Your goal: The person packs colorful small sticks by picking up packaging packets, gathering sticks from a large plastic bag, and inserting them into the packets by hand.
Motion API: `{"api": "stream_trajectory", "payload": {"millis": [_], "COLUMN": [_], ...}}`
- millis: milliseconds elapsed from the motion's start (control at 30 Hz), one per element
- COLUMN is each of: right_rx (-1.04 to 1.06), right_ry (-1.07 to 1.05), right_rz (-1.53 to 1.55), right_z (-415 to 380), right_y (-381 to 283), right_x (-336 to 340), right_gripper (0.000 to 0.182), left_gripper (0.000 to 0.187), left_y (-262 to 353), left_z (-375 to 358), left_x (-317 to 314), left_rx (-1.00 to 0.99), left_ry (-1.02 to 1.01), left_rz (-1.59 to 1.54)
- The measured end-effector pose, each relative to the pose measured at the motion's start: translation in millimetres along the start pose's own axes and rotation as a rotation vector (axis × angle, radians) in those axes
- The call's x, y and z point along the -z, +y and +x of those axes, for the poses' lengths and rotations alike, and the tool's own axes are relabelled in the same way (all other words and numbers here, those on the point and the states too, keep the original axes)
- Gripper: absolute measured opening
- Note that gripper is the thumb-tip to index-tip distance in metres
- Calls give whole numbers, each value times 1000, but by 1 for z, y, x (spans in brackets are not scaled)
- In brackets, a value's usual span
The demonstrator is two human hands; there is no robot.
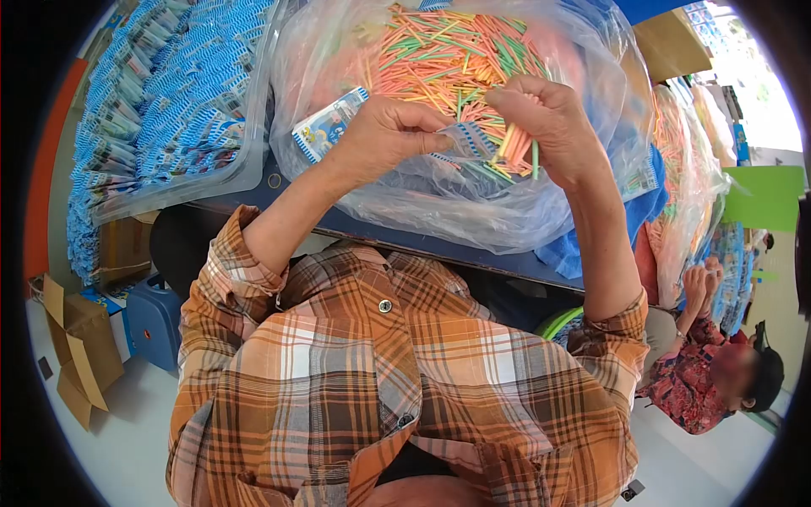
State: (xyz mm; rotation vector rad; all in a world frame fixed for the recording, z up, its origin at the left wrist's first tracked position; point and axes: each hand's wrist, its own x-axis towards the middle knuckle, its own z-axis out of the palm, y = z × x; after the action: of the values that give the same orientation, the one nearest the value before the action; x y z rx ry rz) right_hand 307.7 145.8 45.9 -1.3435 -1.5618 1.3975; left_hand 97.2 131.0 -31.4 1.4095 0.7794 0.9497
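Observation:
My left hand [380,139] pinches the edge of a small clear packet [470,138] with a blue-and-white striped border. My right hand [553,127] is closed round a bunch of thin pink, yellow and green sticks [517,148], their lower ends pointing down beside the packet. Both hands are over a large clear plastic bag [405,207], which lies spread open with a heap of loose coloured sticks [456,51] inside. Behind my left wrist lies a printed blue-and-white packet [317,131] on the bag.
A clear plastic tub [245,169] piled with blue-edged packets [190,76] stands at the left. Below it are an open cardboard box [89,346] and a blue stool [154,321]. Blue cloth [570,245] lies by the table edge. Another person [701,372] sits at the right near more bagged sticks [672,160].

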Motion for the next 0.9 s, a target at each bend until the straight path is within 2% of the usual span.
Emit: {"api": "stream_trajectory", "payload": {"millis": [167,233,367,567,667,833,900], "right_rx": [19,105,327,301,369,462,451], "right_ry": [7,15,78,20,48,91,118], "right_rz": [-240,-300,-456,-437,-647,-645,-573], "right_z": [2,5,15,13,12,9,9], "right_y": [-8,-6,8,-6,-11,-8,-6], "right_x": [-5,-6,-8,-16,-18,-19,-19], "right_gripper": [32,32,36,42,43,39,36], "left_gripper": [12,12,11,13,13,15,16], "left_y": [-4,-8,-1,-5,-2,-11,-14], "left_z": [-1,-1,-2,1,1,1,1], "left_x": [-1,-1,-2,0,-2,-5,-12], "left_rx": [-59,-107,-10,10,26,105,71], "left_ry": [-46,-76,-103,-106,-72,9,17], "left_rz": [41,79,15,49,34,27,-144]}}
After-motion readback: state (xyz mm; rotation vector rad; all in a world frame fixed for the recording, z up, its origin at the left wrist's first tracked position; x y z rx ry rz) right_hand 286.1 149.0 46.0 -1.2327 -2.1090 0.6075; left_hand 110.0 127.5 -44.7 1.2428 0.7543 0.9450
